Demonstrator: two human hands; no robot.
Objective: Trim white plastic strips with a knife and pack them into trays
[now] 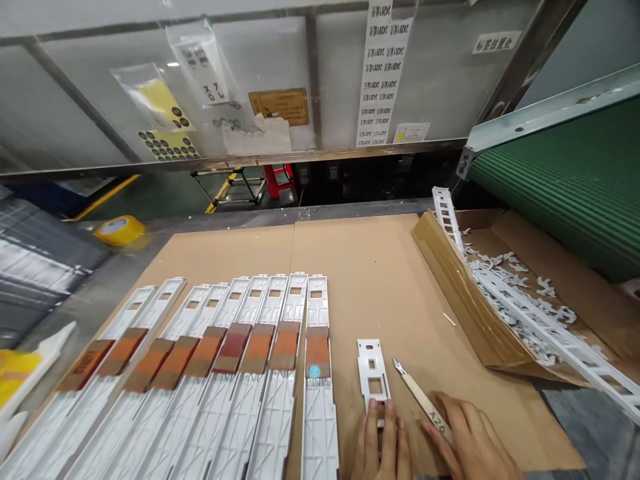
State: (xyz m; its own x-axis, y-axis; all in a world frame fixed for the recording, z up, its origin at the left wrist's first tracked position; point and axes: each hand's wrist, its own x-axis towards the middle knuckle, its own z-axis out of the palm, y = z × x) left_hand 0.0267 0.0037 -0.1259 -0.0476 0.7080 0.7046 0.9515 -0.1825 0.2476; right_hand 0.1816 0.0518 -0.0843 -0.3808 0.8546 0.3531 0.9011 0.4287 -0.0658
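At the bottom centre of the head view, my left hand (pixel 381 443) rests with its fingers on the lower part of a small white plastic plate (pixel 372 363) that has rectangular cut-outs. To its right, my right hand (pixel 470 437) has thumb and fingers around the end of a pale-handled craft knife (pixel 419 393) marked A26. The blade points up and left, a short way from the plate without touching it. Left of the plate, several long white ribbed strips (pixel 320 413) lie side by side, each with a brown-orange block (pixel 286 345) across it.
An open cardboard box (pixel 450 300) on the right holds white plastic scraps (pixel 520 280) and long white frames (pixel 550 327). Brown cardboard (pixel 360 267) covers the table. Yellow tape (pixel 120 230) sits at the left. A panel with labels (pixel 340 73) spans the top; a metal bar (pixel 555 113) crosses the upper right.
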